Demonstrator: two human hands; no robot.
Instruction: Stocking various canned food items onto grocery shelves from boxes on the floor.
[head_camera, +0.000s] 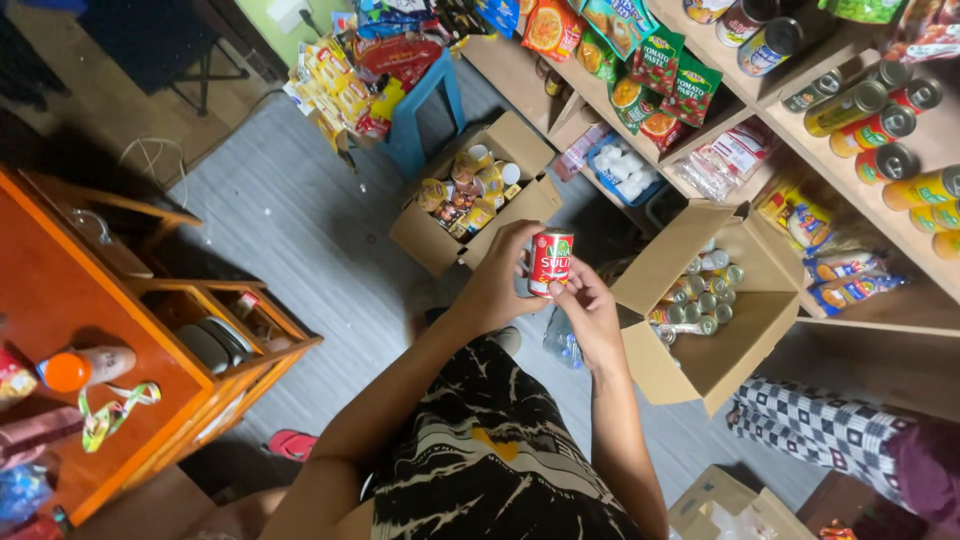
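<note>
A small red tin can (551, 262) with a white and green label is held upright in front of me by both hands. My left hand (497, 282) wraps its left side, fingers curled over the top. My right hand (590, 309) grips its lower right side from below. Just beyond the can on the floor stands an open cardboard box (700, 360) with several silver cans (698, 295) lying in it. A second open box (437, 240) holding several yellow and red jars and cans (468, 190) sits farther left.
Wooden shelves (800, 130) on the right carry cans and sachets of food. An orange wooden counter (60, 290) is at the left with an orange-capped bottle (85, 368). Another person's checkered trouser leg (820, 425) is at the lower right. Snack packets (340, 85) hang near a blue stool (425, 105).
</note>
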